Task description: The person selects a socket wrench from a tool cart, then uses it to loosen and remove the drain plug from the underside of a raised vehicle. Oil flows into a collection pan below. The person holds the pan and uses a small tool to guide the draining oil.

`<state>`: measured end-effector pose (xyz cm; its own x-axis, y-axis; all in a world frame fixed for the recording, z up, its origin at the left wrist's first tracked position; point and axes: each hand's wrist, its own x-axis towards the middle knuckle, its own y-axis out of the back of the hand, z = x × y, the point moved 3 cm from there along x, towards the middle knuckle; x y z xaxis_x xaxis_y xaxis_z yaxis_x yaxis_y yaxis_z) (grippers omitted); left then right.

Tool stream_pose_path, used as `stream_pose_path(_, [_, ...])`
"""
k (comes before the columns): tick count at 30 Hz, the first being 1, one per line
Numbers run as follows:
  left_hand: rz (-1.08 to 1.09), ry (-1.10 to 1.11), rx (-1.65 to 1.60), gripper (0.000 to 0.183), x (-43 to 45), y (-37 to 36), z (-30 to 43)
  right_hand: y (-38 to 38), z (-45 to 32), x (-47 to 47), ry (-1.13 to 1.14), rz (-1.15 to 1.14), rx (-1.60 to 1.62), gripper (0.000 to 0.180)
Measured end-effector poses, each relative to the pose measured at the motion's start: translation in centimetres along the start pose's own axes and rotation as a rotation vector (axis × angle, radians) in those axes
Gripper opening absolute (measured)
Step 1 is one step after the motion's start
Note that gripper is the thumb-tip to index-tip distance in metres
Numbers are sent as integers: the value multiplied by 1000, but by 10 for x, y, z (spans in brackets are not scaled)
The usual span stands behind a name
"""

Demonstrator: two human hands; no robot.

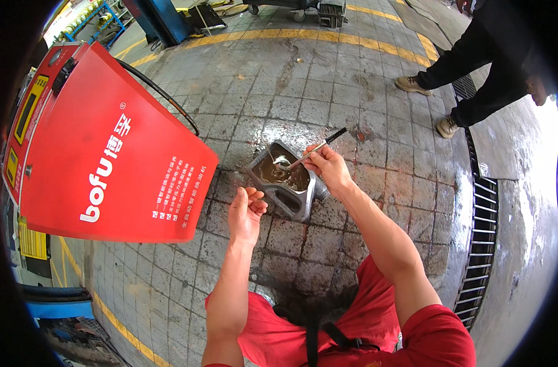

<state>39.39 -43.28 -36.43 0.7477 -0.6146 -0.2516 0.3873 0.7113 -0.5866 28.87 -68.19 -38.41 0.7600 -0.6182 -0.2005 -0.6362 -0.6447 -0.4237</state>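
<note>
A grey plastic jug (290, 202), cut open on its upper side, lies on the tiled floor with murky brown liquid (272, 170) inside. My right hand (328, 167) pinches a slender rod-like tool (316, 147) with a black end pointing up and away. Its lower end reaches over the liquid beside a bright white patch, which may be a part or a reflection. Just left of the jug's handle, my left hand (248, 215) hovers with loosely curled fingers and holds nothing that I can see.
On the left stands a red Bofu machine (136, 151) with a black hose (162, 94) behind it. A person in dark trousers (471, 59) stands at the upper right. A floor drain grate (483, 238) runs along the right. A blue post (157, 20) rises at the back.
</note>
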Motion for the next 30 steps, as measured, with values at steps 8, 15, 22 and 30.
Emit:
stream_pose_path(8, [-11,-9,42,33,-1,-2,1,0,-3,0,-4,-59,8,18])
stream_pose_path(15, [-11,-8,44,31,-1,0,1,-2,-4,0,34,-60,47,16])
stream_pose_path(22, [-10,-4,42,31,-2,1,2,-3,-7,-3,69,-21,12,18])
stream_pose_path(30, [-4,7,41,31,-3,1,3,-5,-12,-4,119,19,9,34])
